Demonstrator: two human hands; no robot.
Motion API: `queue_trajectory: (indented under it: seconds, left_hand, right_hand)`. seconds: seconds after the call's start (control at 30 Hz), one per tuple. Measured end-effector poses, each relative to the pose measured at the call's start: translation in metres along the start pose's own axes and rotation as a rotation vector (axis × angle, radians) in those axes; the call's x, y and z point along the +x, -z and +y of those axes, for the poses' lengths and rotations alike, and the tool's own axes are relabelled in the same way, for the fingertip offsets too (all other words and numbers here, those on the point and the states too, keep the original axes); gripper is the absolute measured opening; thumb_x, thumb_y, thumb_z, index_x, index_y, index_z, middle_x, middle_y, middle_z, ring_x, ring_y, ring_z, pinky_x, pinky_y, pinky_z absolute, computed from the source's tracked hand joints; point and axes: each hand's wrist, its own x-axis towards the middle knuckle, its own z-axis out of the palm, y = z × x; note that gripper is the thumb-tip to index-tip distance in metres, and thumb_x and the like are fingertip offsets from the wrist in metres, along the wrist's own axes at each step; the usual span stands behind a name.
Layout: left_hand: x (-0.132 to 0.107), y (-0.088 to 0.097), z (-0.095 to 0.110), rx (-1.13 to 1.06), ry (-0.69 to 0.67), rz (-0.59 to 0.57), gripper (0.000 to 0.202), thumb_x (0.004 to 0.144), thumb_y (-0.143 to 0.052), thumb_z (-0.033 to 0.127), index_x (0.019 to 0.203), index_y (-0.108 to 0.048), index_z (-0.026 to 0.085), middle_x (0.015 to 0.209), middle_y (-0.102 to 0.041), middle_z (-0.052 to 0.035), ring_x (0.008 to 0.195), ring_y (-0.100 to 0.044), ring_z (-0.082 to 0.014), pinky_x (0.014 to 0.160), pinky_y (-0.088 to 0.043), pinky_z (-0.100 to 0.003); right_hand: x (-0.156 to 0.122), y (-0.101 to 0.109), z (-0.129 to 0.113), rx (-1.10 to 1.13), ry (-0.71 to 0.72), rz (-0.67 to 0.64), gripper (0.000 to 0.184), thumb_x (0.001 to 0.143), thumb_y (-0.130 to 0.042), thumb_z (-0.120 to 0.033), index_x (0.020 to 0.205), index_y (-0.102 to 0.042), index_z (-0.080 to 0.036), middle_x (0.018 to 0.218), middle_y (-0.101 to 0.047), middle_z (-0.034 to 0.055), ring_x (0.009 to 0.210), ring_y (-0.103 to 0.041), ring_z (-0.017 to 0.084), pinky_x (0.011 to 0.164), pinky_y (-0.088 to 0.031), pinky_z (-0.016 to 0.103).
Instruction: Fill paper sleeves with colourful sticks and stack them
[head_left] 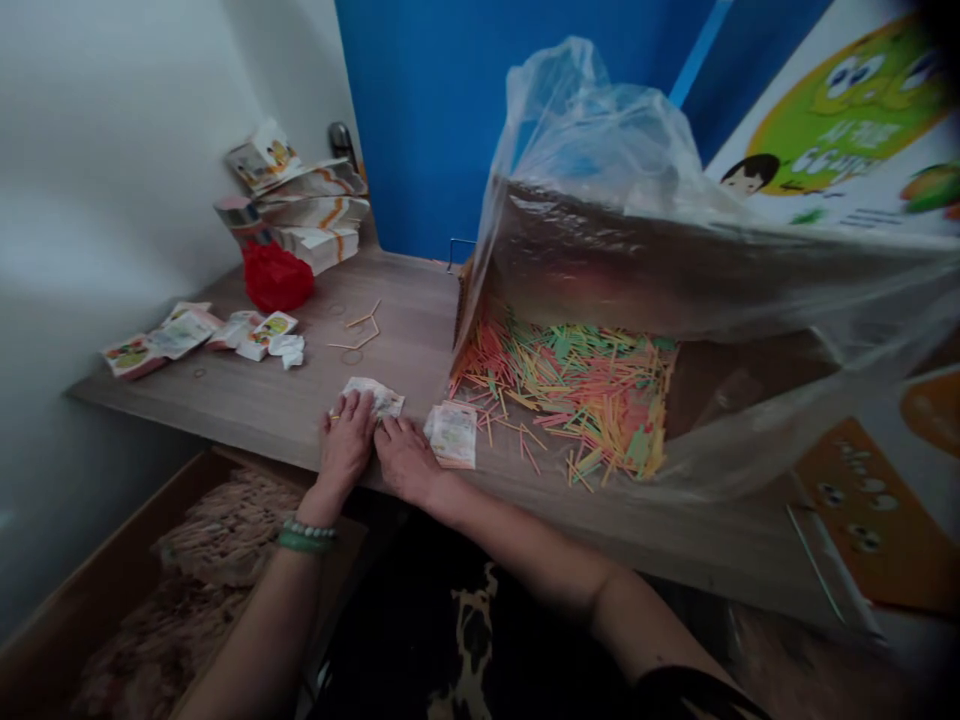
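- Box point(112, 590): seen under the counter's point(247, 400) near edge, filled with pale fibrous stuff; what it is cannot be told.
- Loose packets point(184, 335): scattered flat at the counter's left end, well apart from both hands.
- Red bag point(276, 277): set by the wall, with a leaning stack point(311, 215) of printed packets just behind it.
- Left hand point(346, 440): laid palm-down on one packet point(375, 397), fingers point(352, 412) flat and close together, not curled round it.
- Packet: found on the counter near the front edge, partly covered by both hands.
- Right hand point(405, 460): placed beside the left, fingertips at the packet's near side. Whether the packet is pinched cannot be told.
- Pile point(452, 435): a few packets kept just beside the right hand.
- Sticks point(577, 390): a coloured heap spilled from under a sagging plastic bag point(600, 200), some lying close to the front edge.
- Risk, as judged: the pile could be knocked by the right hand, being so near it. Edge sticks could be swept to the floor by the right forearm. The packet could be creased if pressed unevenly.
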Motion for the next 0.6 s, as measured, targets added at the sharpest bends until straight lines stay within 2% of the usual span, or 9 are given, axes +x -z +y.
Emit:
queue_trajectory:
  seconds: [0.07, 0.13, 0.23, 0.27, 0.33, 0.4, 0.47, 0.53, 0.6]
  left_hand:
    - [-0.001, 0.002, 0.000, 0.055, -0.013, 0.046, 0.049, 0.105, -0.032, 0.030, 0.150, -0.047, 0.017, 0.160, -0.042, -0.0175, 0.150, -0.031, -0.0390, 0.117, -0.022, -0.065]
    - [-0.004, 0.007, 0.004, 0.101, 0.004, 0.115, 0.048, 0.105, -0.031, 0.029, 0.147, -0.050, 0.016, 0.158, -0.044, -0.0191, 0.148, -0.033, -0.0417, 0.117, -0.020, -0.067]
    - [-0.011, 0.013, 0.026, 0.093, 0.043, 0.229, 0.044, 0.104, -0.035, 0.029, 0.137, -0.060, 0.013, 0.150, -0.052, -0.0206, 0.138, -0.046, -0.0387, 0.116, -0.028, -0.058]
    - [-0.013, 0.014, 0.038, 0.061, 0.026, 0.223, 0.042, 0.103, -0.038, 0.030, 0.131, -0.065, 0.013, 0.142, -0.058, -0.0200, 0.131, -0.052, -0.0354, 0.113, -0.034, -0.052]
    - [-0.018, 0.013, 0.065, -0.004, -0.035, 0.126, 0.037, 0.102, -0.042, 0.033, 0.114, -0.073, 0.015, 0.122, -0.067, -0.0168, 0.114, -0.062, -0.0301, 0.102, -0.044, -0.043]
    - [-0.021, 0.010, 0.093, 0.005, -0.059, 0.015, 0.038, 0.101, -0.045, 0.042, 0.100, -0.075, 0.017, 0.108, -0.069, -0.0146, 0.103, -0.064, -0.0300, 0.093, -0.047, -0.043]
    - [-0.021, 0.006, 0.113, 0.085, -0.025, -0.028, 0.040, 0.097, -0.051, 0.050, 0.100, -0.072, 0.016, 0.108, -0.068, -0.0161, 0.103, -0.064, -0.0334, 0.086, -0.048, -0.044]
    - [-0.019, 0.002, 0.121, 0.147, 0.022, -0.024, 0.042, 0.092, -0.059, 0.054, 0.103, -0.069, 0.014, 0.112, -0.066, -0.0191, 0.104, -0.063, -0.0361, 0.081, -0.048, -0.044]
    - [-0.014, -0.002, 0.117, 0.126, 0.064, -0.012, 0.039, 0.087, -0.065, 0.052, 0.097, -0.068, 0.015, 0.110, -0.067, -0.0184, 0.100, -0.063, -0.0353, 0.076, -0.046, -0.042]
  right_hand:
    - [-0.014, 0.010, 0.010, 0.023, 0.021, 0.007, 0.026, 0.096, -0.049, -0.013, 0.118, -0.063, -0.013, 0.126, -0.063, 0.0126, 0.112, -0.056, 0.025, 0.098, -0.045, 0.038]
    - [-0.036, 0.017, 0.024, 0.003, -0.022, 0.045, 0.023, 0.095, -0.051, -0.013, 0.115, -0.063, -0.015, 0.122, -0.064, 0.0120, 0.111, -0.055, 0.026, 0.098, -0.045, 0.040]
    - [-0.073, 0.016, 0.046, -0.037, -0.116, 0.066, 0.023, 0.098, -0.050, -0.014, 0.116, -0.063, -0.012, 0.126, -0.063, 0.0155, 0.118, -0.053, 0.030, 0.104, -0.043, 0.046]
    - [-0.084, 0.014, 0.052, -0.035, -0.121, 0.067, 0.025, 0.100, -0.049, -0.016, 0.120, -0.063, -0.011, 0.131, -0.062, 0.0165, 0.123, -0.051, 0.030, 0.107, -0.041, 0.048]
    - [-0.099, 0.010, 0.060, -0.008, -0.097, 0.080, 0.029, 0.102, -0.049, -0.018, 0.127, -0.060, -0.009, 0.140, -0.057, 0.0173, 0.133, -0.046, 0.031, 0.114, -0.037, 0.050]
    - [-0.109, 0.008, 0.064, 0.033, -0.061, 0.110, 0.029, 0.102, -0.047, -0.017, 0.126, -0.062, -0.009, 0.141, -0.057, 0.0173, 0.135, -0.045, 0.030, 0.116, -0.036, 0.049]
    - [-0.117, 0.010, 0.067, 0.078, -0.051, 0.157, 0.026, 0.102, -0.045, -0.013, 0.117, -0.066, -0.011, 0.134, -0.061, 0.0162, 0.130, -0.050, 0.027, 0.114, -0.040, 0.045]
    - [-0.128, 0.014, 0.072, 0.120, -0.056, 0.214, 0.026, 0.100, -0.046, -0.010, 0.113, -0.068, -0.013, 0.130, -0.063, 0.0148, 0.124, -0.053, 0.025, 0.110, -0.044, 0.041]
    - [-0.144, 0.019, 0.084, 0.139, -0.105, 0.283, 0.027, 0.098, -0.048, -0.009, 0.116, -0.067, -0.014, 0.128, -0.064, 0.0140, 0.122, -0.055, 0.024, 0.109, -0.045, 0.040]
